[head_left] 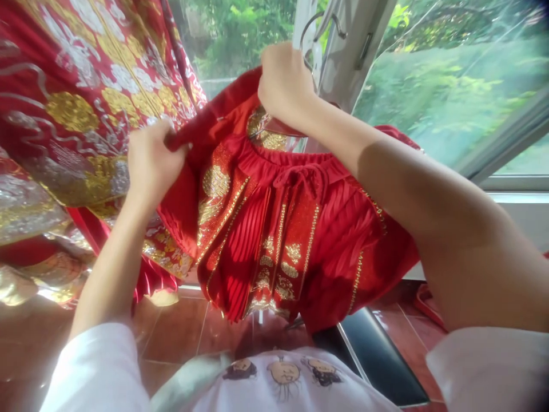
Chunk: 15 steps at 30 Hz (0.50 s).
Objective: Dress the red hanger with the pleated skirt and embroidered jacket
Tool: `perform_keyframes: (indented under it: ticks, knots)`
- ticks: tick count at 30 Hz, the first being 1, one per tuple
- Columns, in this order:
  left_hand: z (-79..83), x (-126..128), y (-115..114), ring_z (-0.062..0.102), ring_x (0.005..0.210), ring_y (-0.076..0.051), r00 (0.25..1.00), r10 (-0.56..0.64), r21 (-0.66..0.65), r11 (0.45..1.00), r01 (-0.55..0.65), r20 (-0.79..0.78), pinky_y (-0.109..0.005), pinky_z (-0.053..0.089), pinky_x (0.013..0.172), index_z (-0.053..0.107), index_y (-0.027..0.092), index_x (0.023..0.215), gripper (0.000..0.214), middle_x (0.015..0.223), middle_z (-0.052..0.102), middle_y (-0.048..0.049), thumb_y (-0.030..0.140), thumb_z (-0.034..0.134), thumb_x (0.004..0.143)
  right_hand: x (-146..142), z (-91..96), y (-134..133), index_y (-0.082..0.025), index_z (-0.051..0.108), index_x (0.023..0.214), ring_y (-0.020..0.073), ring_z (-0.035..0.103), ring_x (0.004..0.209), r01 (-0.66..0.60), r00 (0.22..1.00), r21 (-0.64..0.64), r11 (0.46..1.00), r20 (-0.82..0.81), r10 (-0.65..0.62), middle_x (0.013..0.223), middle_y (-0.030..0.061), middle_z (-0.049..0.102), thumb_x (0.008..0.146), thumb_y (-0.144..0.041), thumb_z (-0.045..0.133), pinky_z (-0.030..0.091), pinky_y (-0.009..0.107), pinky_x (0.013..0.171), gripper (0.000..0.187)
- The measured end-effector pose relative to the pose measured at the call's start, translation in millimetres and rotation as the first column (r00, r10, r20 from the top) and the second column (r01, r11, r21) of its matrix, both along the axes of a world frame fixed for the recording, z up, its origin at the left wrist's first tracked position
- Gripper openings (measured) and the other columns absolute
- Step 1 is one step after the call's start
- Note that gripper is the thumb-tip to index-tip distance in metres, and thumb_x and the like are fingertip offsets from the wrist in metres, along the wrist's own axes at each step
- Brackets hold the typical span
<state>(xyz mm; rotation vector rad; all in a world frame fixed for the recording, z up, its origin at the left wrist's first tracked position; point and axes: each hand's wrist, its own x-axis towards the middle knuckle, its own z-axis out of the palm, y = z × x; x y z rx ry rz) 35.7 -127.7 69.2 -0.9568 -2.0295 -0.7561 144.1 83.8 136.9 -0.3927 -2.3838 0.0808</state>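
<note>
A red pleated skirt [274, 229] with gold embroidery and a drawstring waist hangs in front of me at a window. My left hand [150, 163] is closed on the left end of its red waistband. Higher up, my right hand [285, 80] is closed on the top of the skirt, just below a metal hanger hook [313, 26]. The fingers of both hands are curled into the cloth.
A large red garment with gold and silver embroidery [72, 114] hangs at the left, touching the skirt. Behind is a window frame [355, 51] with greenery outside. Below lie reddish floor tiles [180, 332] and a dark flat object [377, 355].
</note>
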Motion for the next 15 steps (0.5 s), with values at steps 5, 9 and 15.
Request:
perform_keyframes:
  ticks: [5,9,15]
  knots:
    - [40.1,41,64,0.057,0.079,-0.021,0.989,-0.045,-0.005,0.999,0.045,-0.141,-0.037,0.045,0.075,0.035,0.022,0.059,0.025,0.069,0.054,-0.003,0.017,0.056,0.071,-1,-0.9,0,0.0,0.06,0.104,0.0341,0.058,0.115,0.095,0.993,0.049,0.994,-0.071,-0.092,0.108,0.0276,0.059,0.084,0.002,0.037,0.046,0.044,0.086,0.031]
    - [22.7,59,120,0.061,0.091,-0.025,0.986,-0.165,-0.042,0.985,0.164,-0.016,-0.038,0.046,0.081,0.054,0.019,0.084,0.012,0.087,0.064,-0.008,0.01,0.047,0.082,0,0.1,1,0.0,0.062,0.099,0.0352,0.061,0.108,0.068,0.993,-0.019,0.998,-0.1,-0.07,0.097,0.0253,0.062,0.089,-0.007,0.037,0.046,0.045,0.083,0.027]
    - [2.6,47,125,0.058,0.109,-0.03,0.939,-0.335,0.016,0.942,0.334,0.081,-0.045,0.047,0.09,0.053,0.021,0.101,0.019,0.097,0.065,-0.0075,0.035,0.049,0.089,-2,-0.2,0,-0.004,0.062,0.103,0.027,0.059,0.113,0.048,0.997,-0.015,0.999,-0.056,-0.049,0.103,0.0218,0.06,0.084,-0.005,0.042,0.046,0.039,0.087,0.027]
